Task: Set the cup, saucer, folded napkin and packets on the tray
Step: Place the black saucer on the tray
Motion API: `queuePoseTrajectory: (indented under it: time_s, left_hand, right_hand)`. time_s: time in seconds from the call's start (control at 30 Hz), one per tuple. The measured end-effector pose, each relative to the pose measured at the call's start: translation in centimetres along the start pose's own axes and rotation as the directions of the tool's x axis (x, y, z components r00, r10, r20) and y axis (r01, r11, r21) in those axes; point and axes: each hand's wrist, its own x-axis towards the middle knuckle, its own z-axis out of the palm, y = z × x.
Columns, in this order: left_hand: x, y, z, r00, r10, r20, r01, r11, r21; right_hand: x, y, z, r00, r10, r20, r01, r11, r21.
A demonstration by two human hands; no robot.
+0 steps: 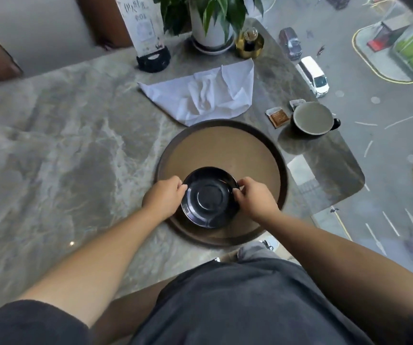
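both hands grip a glossy black round saucer by its rim, the left hand pinching the left edge and the right hand the right edge, over the near part of a round brown tray on the grey marble table. beyond the tray lies a crumpled white cloth napkin; to the right stand a dark cup and two small packets, the second just behind the cup.
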Motion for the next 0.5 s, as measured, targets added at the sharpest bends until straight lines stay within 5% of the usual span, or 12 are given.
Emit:
queuePoseTrajectory:
  time_s: [0.5]
  left_hand:
    - [-1.1, -1.3, 0.1, 0.991, 0.080, 0.104, -0.098, 0.978, 0.183]
  right_hand:
    - [-0.6, -1.2, 0.5, 0.989, 0.017, 0.144, 0.006, 0.987, -0.158]
